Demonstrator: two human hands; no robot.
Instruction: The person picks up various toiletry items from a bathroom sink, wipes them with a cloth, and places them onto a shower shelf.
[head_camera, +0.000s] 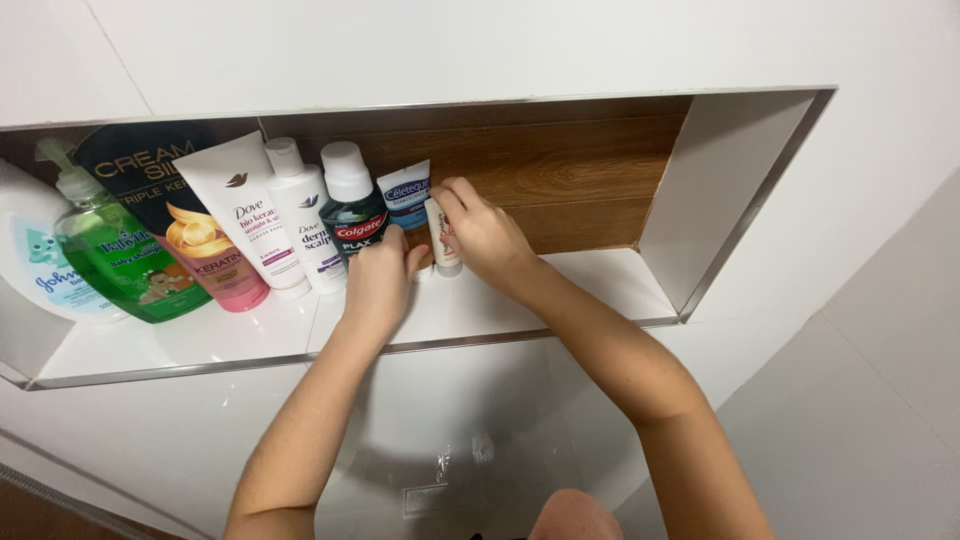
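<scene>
White wall niche, wood-backed, crowded with bottles.

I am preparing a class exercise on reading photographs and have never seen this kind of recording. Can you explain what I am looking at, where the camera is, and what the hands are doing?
There is no machine here: these are a person's two bare hands, filmed by one camera worn on the head and looking down along the arms. In front is a recessed wall shelf with a white floor and a wood-look back. Toiletries stand in a row on its left part: a green pump bottle, a dark bottle with a pink base, a white tube, a white bottle, a dark mouthwash bottle and a blue and white tube. The right hand grips a small white tube standing upright on its cap. The left hand is beside it, close to the mouthwash; whether it touches anything is hard to tell.
</scene>
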